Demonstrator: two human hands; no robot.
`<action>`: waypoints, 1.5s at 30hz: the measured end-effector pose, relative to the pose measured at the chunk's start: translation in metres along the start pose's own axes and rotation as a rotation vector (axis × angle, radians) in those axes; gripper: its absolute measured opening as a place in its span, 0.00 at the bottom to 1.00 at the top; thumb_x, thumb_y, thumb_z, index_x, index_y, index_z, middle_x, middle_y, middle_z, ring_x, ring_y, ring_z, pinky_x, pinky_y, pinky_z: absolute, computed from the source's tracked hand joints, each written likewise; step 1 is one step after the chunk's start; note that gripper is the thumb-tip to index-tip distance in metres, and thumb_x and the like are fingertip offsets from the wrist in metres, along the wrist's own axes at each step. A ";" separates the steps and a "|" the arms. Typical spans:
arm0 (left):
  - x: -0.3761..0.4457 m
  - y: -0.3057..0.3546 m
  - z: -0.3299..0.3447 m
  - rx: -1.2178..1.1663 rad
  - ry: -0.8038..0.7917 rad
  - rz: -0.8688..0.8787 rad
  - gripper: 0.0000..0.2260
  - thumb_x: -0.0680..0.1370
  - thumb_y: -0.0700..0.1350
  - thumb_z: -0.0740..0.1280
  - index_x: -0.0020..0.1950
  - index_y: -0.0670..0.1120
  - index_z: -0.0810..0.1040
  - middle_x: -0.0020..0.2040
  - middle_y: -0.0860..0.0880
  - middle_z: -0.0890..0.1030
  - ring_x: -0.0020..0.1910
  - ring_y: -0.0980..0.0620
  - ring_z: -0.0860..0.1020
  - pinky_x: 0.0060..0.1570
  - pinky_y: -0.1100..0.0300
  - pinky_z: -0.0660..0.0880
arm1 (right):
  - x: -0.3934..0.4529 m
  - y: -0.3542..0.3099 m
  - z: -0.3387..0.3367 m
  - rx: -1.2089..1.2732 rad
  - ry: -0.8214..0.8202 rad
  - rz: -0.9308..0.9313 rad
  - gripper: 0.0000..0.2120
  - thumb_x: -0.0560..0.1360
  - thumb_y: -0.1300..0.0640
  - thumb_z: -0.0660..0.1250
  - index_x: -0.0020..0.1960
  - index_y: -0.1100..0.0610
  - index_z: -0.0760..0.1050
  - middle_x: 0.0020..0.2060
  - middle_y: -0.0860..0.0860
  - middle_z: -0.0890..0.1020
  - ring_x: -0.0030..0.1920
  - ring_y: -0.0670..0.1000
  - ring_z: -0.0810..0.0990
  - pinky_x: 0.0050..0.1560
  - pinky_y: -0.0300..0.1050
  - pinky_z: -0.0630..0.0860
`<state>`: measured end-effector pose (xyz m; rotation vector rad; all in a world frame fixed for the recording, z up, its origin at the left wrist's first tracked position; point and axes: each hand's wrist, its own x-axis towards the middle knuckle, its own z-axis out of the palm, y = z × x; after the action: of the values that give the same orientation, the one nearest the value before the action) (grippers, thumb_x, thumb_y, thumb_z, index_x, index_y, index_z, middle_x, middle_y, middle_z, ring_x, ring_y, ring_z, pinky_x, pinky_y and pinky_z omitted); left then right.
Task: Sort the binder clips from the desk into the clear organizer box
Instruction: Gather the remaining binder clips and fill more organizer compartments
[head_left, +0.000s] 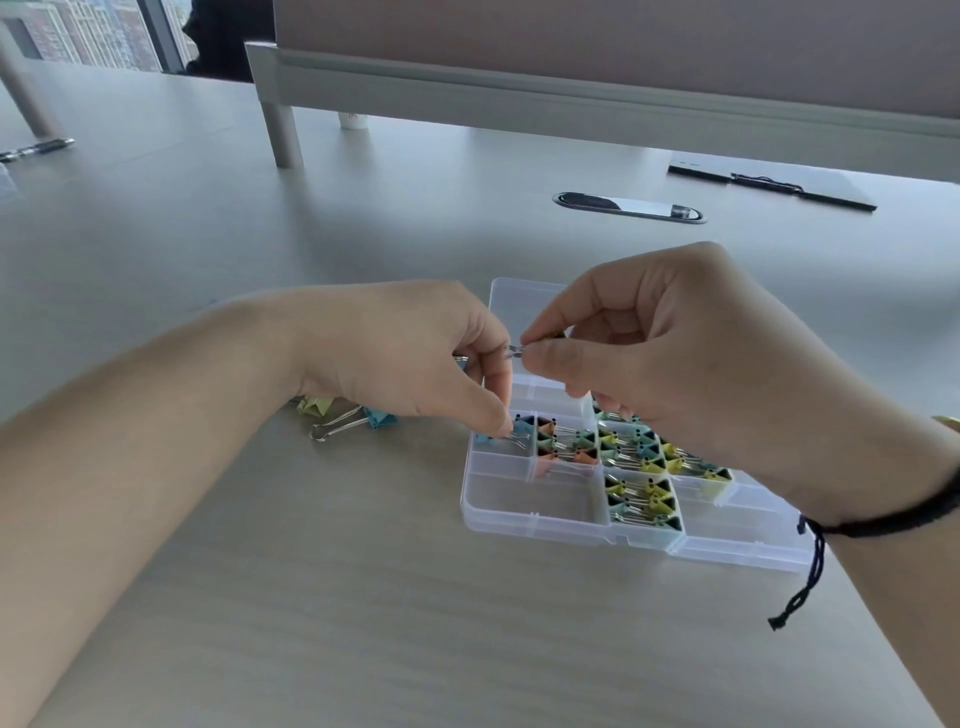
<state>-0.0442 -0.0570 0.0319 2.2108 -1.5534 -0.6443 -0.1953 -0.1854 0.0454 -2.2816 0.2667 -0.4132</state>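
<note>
While both hands (511, 358) pinch one binder clip's wire handles (514, 351) above the clear organizer box (535, 512), seemingly folding them to fit, loose clips (358, 418) wait left on the bench (260, 571).

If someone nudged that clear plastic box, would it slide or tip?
The clear organizer box looks low and flat on the smooth desk, so it would probably slide, not tip. Thin plastic suggests it is light, though the binder clips inside likely add some weight.

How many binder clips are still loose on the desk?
2 show: a yellow clip and a blue clip, both left of the box, under the left hand. The hand may hide more.
</note>
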 end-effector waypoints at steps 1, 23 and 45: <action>0.000 0.000 0.001 0.001 -0.001 0.000 0.08 0.68 0.59 0.73 0.40 0.56 0.81 0.34 0.50 0.78 0.34 0.51 0.76 0.42 0.45 0.76 | -0.001 -0.001 0.000 -0.016 -0.012 -0.006 0.02 0.68 0.50 0.76 0.38 0.47 0.85 0.30 0.48 0.84 0.24 0.43 0.73 0.29 0.37 0.73; -0.004 -0.004 -0.004 -0.281 -0.183 -0.098 0.03 0.75 0.42 0.72 0.46 0.45 0.79 0.33 0.47 0.74 0.27 0.54 0.66 0.26 0.62 0.64 | -0.006 -0.002 0.020 -0.365 -0.176 -0.122 0.09 0.71 0.57 0.73 0.40 0.42 0.85 0.31 0.43 0.82 0.35 0.43 0.78 0.38 0.32 0.73; -0.001 0.001 0.001 -0.186 -0.129 -0.070 0.10 0.64 0.47 0.72 0.43 0.44 0.80 0.41 0.39 0.79 0.36 0.48 0.71 0.38 0.51 0.66 | 0.012 -0.007 0.024 -0.286 -0.273 0.049 0.06 0.66 0.63 0.75 0.34 0.54 0.82 0.20 0.45 0.76 0.18 0.41 0.70 0.20 0.27 0.61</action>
<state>-0.0461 -0.0565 0.0316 2.1288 -1.4170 -0.9303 -0.1745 -0.1688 0.0380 -2.5704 0.2547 -0.0360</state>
